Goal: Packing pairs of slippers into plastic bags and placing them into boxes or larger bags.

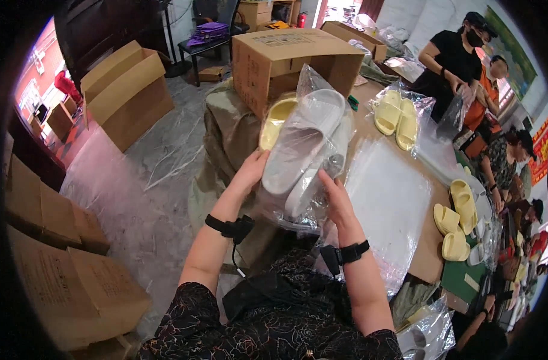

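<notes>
A pair of light grey slippers [301,144] lies inside a clear plastic bag [310,78], tilted up in front of me. My left hand [252,170] grips the bag's left edge, fingers partly hidden behind it. On the other side, my right hand [339,203] is closed on the lower right of the same bag. Behind the grey pair, a yellow slipper [278,119] shows at the mouth of a cardboard box [250,75] lying on its side. Right of my right hand, a stack of flat clear plastic bags [389,198] covers part of the table.
Bagged yellow slippers [396,119] lie at the table's far side; loose yellow slippers [464,204] lie to the right. Several people, one in a black top [451,60], stand along the right. Cardboard boxes [127,96] stand on the floor at left, more cartons [76,282] nearer me.
</notes>
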`<state>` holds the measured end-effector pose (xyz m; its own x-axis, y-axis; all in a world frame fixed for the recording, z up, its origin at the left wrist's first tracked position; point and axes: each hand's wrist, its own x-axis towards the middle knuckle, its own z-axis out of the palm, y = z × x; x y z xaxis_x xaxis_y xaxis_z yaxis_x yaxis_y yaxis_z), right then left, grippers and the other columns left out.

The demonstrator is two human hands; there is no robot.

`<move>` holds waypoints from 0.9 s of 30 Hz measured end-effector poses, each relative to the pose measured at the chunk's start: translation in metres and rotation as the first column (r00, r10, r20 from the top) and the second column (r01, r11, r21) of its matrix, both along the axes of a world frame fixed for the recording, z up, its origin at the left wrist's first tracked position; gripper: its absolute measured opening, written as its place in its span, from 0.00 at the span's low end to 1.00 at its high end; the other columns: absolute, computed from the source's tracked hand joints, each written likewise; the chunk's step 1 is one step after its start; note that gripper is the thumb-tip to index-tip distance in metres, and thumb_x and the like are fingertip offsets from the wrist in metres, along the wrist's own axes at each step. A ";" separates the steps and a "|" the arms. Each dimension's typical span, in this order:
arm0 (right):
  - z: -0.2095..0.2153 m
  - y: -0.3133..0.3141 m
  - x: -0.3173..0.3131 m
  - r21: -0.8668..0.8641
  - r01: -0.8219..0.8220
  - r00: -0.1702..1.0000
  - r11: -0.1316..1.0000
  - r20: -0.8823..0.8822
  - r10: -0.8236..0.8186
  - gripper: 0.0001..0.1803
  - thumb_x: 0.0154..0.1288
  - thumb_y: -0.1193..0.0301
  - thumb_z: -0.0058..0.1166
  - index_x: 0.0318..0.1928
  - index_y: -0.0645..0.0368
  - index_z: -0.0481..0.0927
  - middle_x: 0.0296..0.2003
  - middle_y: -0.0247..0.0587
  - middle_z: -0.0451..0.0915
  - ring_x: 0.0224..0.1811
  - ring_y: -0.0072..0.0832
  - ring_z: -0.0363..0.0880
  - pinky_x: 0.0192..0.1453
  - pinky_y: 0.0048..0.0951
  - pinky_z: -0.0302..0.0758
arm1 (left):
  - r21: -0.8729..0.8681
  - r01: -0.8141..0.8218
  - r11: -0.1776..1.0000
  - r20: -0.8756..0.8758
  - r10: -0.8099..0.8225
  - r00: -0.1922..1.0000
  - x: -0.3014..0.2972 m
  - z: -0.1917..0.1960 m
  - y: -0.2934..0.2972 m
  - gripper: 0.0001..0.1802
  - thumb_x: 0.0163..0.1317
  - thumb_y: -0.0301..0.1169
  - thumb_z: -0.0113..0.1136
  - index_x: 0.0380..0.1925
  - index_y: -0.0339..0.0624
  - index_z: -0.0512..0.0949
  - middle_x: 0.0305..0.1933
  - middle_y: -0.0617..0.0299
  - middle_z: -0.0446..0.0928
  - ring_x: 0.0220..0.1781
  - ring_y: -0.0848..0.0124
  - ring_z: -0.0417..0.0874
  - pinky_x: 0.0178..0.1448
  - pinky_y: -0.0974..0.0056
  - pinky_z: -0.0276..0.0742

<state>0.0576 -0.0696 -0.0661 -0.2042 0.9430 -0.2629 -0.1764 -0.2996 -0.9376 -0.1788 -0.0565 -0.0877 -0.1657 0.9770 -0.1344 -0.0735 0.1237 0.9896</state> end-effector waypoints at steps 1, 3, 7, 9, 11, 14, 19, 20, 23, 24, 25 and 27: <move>0.001 -0.007 -0.004 0.061 0.030 0.999 0.998 -0.020 -0.029 0.37 0.61 0.55 0.63 0.62 0.69 0.68 0.56 0.45 0.74 0.56 0.32 0.72 0.60 0.31 0.68 | 0.049 0.053 0.997 0.064 -0.056 0.996 -0.004 -0.019 0.003 0.23 0.74 0.41 0.45 0.52 0.30 0.74 0.49 0.55 0.79 0.48 0.72 0.77 0.52 0.67 0.72; 0.004 -0.015 -0.002 0.130 0.113 0.994 0.985 -0.029 -0.110 0.36 0.63 0.56 0.61 0.64 0.66 0.66 0.60 0.48 0.71 0.61 0.34 0.69 0.65 0.34 0.64 | 0.039 0.065 0.997 0.087 -0.068 0.994 0.008 -0.023 -0.005 0.22 0.73 0.41 0.45 0.52 0.31 0.74 0.48 0.56 0.79 0.46 0.72 0.77 0.51 0.67 0.72; -0.024 -0.008 0.013 0.366 0.182 0.715 0.913 0.588 -0.378 0.40 0.62 0.54 0.61 0.64 0.70 0.64 0.61 0.54 0.69 0.63 0.37 0.67 0.66 0.35 0.64 | -0.038 0.072 0.997 0.153 -0.065 0.986 0.038 0.016 -0.029 0.21 0.73 0.40 0.44 0.51 0.32 0.74 0.43 0.57 0.80 0.43 0.74 0.77 0.48 0.69 0.72; -0.013 -0.011 0.007 0.309 0.224 0.849 0.924 0.403 -0.340 0.41 0.62 0.54 0.61 0.65 0.72 0.63 0.61 0.55 0.69 0.62 0.37 0.68 0.65 0.35 0.65 | 0.081 0.306 0.948 0.097 -0.313 0.945 0.029 0.010 -0.024 0.20 0.72 0.39 0.43 0.47 0.32 0.75 0.41 0.56 0.80 0.42 0.73 0.77 0.47 0.67 0.73; -0.005 -0.012 0.006 0.168 0.308 0.918 0.937 0.208 -0.339 0.43 0.64 0.54 0.60 0.66 0.73 0.58 0.60 0.54 0.70 0.60 0.36 0.71 0.62 0.34 0.69 | 0.047 0.155 0.987 0.087 -0.158 0.984 0.041 0.002 -0.024 0.20 0.72 0.39 0.43 0.45 0.32 0.76 0.40 0.56 0.80 0.41 0.72 0.77 0.46 0.67 0.73; -0.040 -0.001 0.022 0.062 0.187 0.964 0.980 -0.206 -0.170 0.42 0.66 0.53 0.58 0.67 0.70 0.57 0.59 0.51 0.71 0.58 0.35 0.73 0.60 0.34 0.71 | 0.066 0.028 0.997 -0.052 -0.024 0.998 0.045 -0.043 -0.010 0.19 0.71 0.40 0.46 0.45 0.33 0.76 0.40 0.59 0.79 0.41 0.74 0.77 0.46 0.68 0.73; -0.002 -0.037 0.017 -0.070 -0.009 0.931 0.998 -0.365 -0.017 0.34 0.70 0.50 0.51 0.64 0.65 0.65 0.57 0.45 0.75 0.57 0.35 0.75 0.59 0.37 0.74 | 0.003 0.091 0.996 -0.062 -0.091 0.994 0.060 -0.015 -0.025 0.18 0.72 0.41 0.48 0.45 0.35 0.75 0.40 0.62 0.79 0.41 0.77 0.76 0.46 0.70 0.73; -0.002 -0.036 0.019 -0.066 -0.005 0.929 0.998 -0.370 -0.020 0.34 0.70 0.50 0.51 0.64 0.65 0.65 0.57 0.45 0.75 0.57 0.35 0.75 0.59 0.37 0.74 | 0.000 0.058 0.998 0.016 -0.058 0.998 0.065 -0.004 -0.032 0.16 0.71 0.38 0.48 0.41 0.35 0.75 0.36 0.62 0.78 0.39 0.76 0.75 0.44 0.69 0.72; -0.007 -0.026 0.023 -0.134 0.001 0.878 0.991 -0.475 -0.065 0.28 0.72 0.56 0.49 0.64 0.63 0.67 0.56 0.46 0.76 0.55 0.35 0.77 0.57 0.39 0.77 | -0.008 0.041 0.999 0.168 -0.039 0.985 0.074 0.000 -0.043 0.14 0.72 0.37 0.48 0.36 0.36 0.75 0.33 0.64 0.77 0.36 0.78 0.74 0.42 0.70 0.71; -0.013 -0.024 0.027 -0.135 0.007 0.876 0.991 -0.477 -0.072 0.28 0.72 0.56 0.49 0.64 0.63 0.67 0.56 0.46 0.76 0.55 0.35 0.77 0.57 0.39 0.77 | -0.011 0.054 0.998 0.246 -0.050 0.968 0.076 0.001 -0.046 0.14 0.72 0.37 0.48 0.37 0.37 0.75 0.33 0.65 0.77 0.36 0.79 0.74 0.41 0.71 0.71; -0.018 -0.022 0.032 -0.201 -0.031 0.831 0.979 -0.549 -0.086 0.27 0.73 0.57 0.48 0.63 0.63 0.68 0.55 0.47 0.76 0.54 0.36 0.78 0.56 0.41 0.78 | 0.012 0.062 0.998 0.282 -0.063 0.957 0.080 0.003 -0.048 0.15 0.73 0.38 0.48 0.38 0.38 0.75 0.32 0.67 0.77 0.34 0.81 0.74 0.39 0.73 0.70; -0.023 -0.017 0.032 -0.277 -0.105 0.754 0.955 -0.649 -0.105 0.26 0.73 0.56 0.48 0.61 0.61 0.70 0.53 0.47 0.78 0.52 0.38 0.80 0.54 0.43 0.81 | 0.027 0.115 0.993 0.294 -0.118 0.949 0.073 -0.006 -0.047 0.15 0.72 0.39 0.49 0.41 0.36 0.76 0.36 0.67 0.78 0.36 0.80 0.75 0.41 0.73 0.71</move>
